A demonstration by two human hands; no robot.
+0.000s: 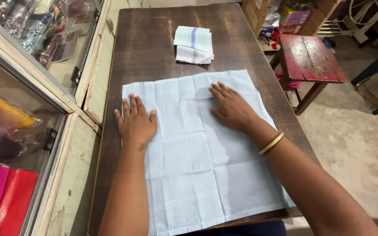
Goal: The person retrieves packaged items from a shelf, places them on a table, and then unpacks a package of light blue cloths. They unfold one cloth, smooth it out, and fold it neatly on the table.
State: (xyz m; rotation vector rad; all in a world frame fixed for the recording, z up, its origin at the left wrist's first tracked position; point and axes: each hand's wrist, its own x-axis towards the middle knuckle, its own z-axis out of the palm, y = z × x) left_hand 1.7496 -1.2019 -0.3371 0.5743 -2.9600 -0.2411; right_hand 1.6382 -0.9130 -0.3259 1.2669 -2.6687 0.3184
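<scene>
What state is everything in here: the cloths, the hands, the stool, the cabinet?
Light blue cloth: unfolded, spread flat, near edge overhanging the wooden table.
Folded cloths: stacked.
Left hand: open, flat on cloth.
Right hand: open, flat on cloth.
Red stool: upright, worn.
Glass cabinet: closed.

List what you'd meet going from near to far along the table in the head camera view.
Pale blue cloth spread flat, left hand pressing its left edge, right hand flat a little farther up, bare dark wooden table, then the stack of folded cloths.
</scene>
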